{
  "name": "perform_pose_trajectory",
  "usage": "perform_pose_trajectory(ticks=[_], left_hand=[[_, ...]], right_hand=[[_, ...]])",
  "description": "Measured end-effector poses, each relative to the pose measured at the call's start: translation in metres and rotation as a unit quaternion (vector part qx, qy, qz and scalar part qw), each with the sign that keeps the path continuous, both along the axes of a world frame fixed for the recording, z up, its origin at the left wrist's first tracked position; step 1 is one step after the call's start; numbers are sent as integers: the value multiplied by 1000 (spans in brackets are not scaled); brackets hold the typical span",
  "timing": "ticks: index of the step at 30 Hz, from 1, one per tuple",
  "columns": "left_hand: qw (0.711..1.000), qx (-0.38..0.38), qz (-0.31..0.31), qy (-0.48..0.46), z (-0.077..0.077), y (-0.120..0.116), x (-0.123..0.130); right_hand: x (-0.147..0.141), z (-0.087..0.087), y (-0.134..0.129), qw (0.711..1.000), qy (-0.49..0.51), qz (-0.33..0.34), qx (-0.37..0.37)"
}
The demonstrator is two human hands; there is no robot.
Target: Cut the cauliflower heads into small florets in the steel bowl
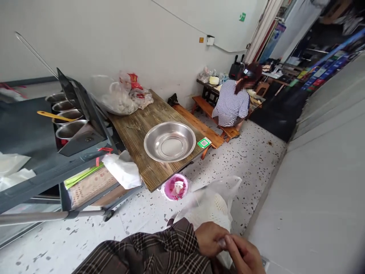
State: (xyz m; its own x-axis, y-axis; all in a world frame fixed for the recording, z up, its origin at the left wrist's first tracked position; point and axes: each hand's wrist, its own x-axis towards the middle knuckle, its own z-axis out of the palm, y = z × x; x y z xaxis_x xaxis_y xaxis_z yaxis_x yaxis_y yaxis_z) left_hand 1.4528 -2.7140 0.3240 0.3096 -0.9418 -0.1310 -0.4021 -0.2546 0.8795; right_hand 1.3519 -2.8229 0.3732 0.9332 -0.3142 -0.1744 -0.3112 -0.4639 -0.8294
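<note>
My left hand (pixel 210 238) and my right hand (pixel 246 255) meet at the bottom of the view, fingers closed. Both pinch a bunched piece of clear plastic that looks like part of the plastic bag (pixel 196 207). The bag hangs just beyond them, above the floor. Inside it is something pale, dotted with small holes, whose kind I cannot make out. A checked dark sleeve covers my left arm. Farther off, a wide steel basin (pixel 171 146) rests on the near end of a wooden table (pixel 155 175).
A pink-lined bin (pixel 175 187) stands on the floor below the table's edge. On the left is a dark cart (pixel 25 125) with steel pots and a yellow spoon (pixel 55 115). A person in a striped shirt (pixel 230 104) sits on a bench. A pale panel (pixel 322 171) rises at right.
</note>
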Motion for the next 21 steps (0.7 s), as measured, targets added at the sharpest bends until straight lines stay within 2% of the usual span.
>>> perform_pose_trajectory(ticks=[5,8,10,12,15,18,21], left_hand=[[998,61,-25,-8,20,8,22],[995,86,-51,-24,29,-3,37],[993,97,-57,-37,34,-18,44],[992,105,-54,-49,39,-41,50],[986,146,-35,-69,48,-89,56],[975,206,-7,-89,64,-144,62],[967,228,23,-111,83,-193,70]], right_hand=[[17,7,5,999,-4,31,-37],[24,4,-9,999,-2,30,-44],[30,1,-27,999,-4,18,-32],[38,-2,-55,1000,-4,23,-4],[53,-7,-110,997,-3,71,10],[73,-8,-171,992,-20,120,-33],[95,-5,-232,982,-27,173,-77]])
